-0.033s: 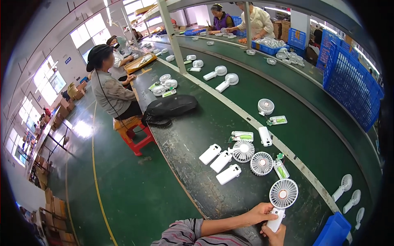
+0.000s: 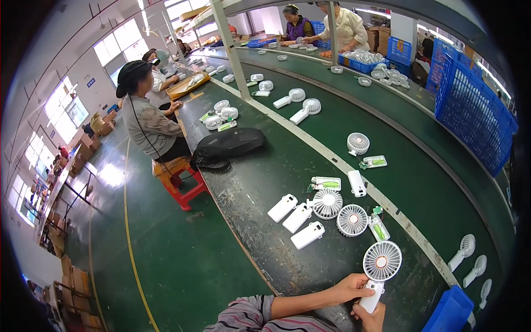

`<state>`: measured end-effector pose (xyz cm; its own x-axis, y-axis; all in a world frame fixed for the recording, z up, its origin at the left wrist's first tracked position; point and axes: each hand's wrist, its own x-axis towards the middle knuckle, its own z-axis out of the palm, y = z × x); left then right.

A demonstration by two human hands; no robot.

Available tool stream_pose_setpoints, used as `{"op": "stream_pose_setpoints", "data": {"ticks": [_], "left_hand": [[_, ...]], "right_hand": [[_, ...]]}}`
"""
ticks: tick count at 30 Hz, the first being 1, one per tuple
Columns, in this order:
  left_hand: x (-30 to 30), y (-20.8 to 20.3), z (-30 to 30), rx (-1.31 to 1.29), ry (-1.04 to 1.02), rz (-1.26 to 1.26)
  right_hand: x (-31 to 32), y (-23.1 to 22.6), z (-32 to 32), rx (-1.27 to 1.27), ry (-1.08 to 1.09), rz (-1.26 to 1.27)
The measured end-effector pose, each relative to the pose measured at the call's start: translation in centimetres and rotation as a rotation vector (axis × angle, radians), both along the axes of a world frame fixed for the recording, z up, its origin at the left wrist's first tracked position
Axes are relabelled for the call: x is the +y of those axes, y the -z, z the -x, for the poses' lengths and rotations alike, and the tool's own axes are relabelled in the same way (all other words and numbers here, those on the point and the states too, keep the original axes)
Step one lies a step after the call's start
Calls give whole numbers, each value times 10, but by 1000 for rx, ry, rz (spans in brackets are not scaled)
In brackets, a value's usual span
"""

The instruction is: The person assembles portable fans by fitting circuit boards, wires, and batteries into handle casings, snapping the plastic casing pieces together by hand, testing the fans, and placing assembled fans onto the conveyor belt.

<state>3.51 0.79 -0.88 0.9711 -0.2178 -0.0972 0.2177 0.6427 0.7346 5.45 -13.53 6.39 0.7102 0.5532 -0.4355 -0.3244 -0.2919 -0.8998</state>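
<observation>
Both my hands hold a white handheld fan (image 2: 382,262) upright near the table's front edge, its round grille facing up at me. My left hand (image 2: 353,288) pinches the top of the handle just below the fan head. Lower down, my right hand (image 2: 371,317) is wrapped round the handle's bottom end. Just beyond lie a round fan head (image 2: 353,221) and another fan head (image 2: 327,204). Beside them are an opened handle with a green battery (image 2: 379,227) and a similar handle half (image 2: 326,183). Several white handle covers (image 2: 308,235) rest to the left.
A black bag (image 2: 231,146) lies farther along the dark table. Right of a pale rail, a green conveyor (image 2: 398,182) carries fans and parts. A blue bin (image 2: 449,311) stands at the near right. One co-worker (image 2: 152,119) sits at the left; others work across the belt.
</observation>
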Motion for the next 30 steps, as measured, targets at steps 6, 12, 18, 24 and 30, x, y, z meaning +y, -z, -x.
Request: {"op": "stream_pose_setpoints", "data": {"ticks": [6, 12, 18, 24, 30], "left_hand": [[-7, -22, -7, -31, 54, 86], [0, -55, -24, 183, 186, -167], [10, -39, -131, -83, 83, -778], [0, -26, -281, -248, -47, -1426], [-47, 9, -355, -312, -186, -1577]], "right_hand": [[-27, 44, -10, 276, -72, -301], [-17, 83, -18, 618, -96, -699], [-22, 81, -33, 561, -375, -806], [-20, 80, -27, 426, -376, -802], [-30, 49, -18, 524, -253, -751]]}}
